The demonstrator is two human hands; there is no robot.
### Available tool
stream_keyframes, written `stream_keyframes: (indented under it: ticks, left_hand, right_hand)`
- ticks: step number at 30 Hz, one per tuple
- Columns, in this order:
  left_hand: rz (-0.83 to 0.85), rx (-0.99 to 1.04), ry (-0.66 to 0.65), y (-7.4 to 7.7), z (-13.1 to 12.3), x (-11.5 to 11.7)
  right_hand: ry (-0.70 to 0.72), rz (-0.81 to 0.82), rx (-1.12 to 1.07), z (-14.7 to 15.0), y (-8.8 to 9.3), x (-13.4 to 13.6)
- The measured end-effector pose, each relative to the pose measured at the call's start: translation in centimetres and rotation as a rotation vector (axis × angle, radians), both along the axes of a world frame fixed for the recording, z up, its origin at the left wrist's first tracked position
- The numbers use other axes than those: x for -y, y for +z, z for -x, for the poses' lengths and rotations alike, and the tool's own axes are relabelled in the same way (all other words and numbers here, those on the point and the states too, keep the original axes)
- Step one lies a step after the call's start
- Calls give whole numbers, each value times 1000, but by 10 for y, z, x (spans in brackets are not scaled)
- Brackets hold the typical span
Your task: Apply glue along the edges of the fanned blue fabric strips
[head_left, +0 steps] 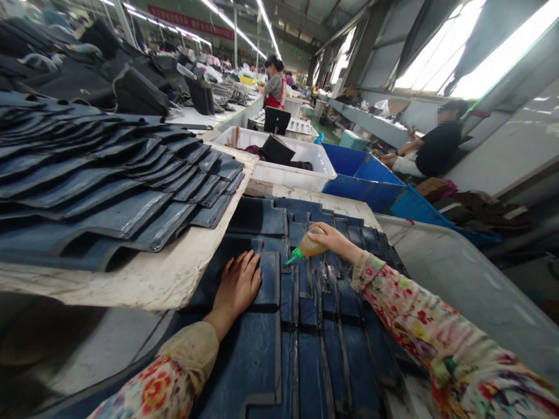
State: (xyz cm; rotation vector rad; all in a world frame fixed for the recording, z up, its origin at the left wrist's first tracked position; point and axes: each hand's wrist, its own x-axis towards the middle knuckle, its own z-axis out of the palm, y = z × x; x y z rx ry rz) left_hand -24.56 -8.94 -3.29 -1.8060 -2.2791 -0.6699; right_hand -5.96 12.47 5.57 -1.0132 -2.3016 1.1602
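Observation:
Overlapping dark blue panels (pixel 257 343) with grey edges cover the work surface before me, and shiny streaks show along several of the edges. My left hand (pixel 238 282) lies flat on one of these panels, fingers stretched out. In my right hand (pixel 334 240) is a squeeze bottle (pixel 312 243), yellowish-brown with a green nozzle. The bottle is tilted, its tip pointing down and left at a panel edge just right of my left hand. Whether the tip touches the panel I cannot tell.
More dark blue panels (pixel 109 192) are stacked on a worn board (pixel 205 250) at left. Beyond stand a white bin (pixel 305 174) and a blue bin (pixel 367 183). A translucent tub (pixel 463 273) borders the right side. One person (pixel 275 87) works further back; another (pixel 437 142) sits at right.

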Motion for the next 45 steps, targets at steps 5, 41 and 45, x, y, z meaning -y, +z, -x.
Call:
stream_keyframes:
  ticks: [5, 41, 45]
  left_hand:
    - [-14, -6, -3, 0, 0, 0]
    - [-31, 2, 5, -1, -1, -2]
    - [-42, 3, 5, -1, -1, -2]
  right_hand:
    - [-12, -103, -43, 0, -2, 5]
    - [29, -367, 20, 9, 9, 49]
    - [100, -306, 66, 1, 9, 63]
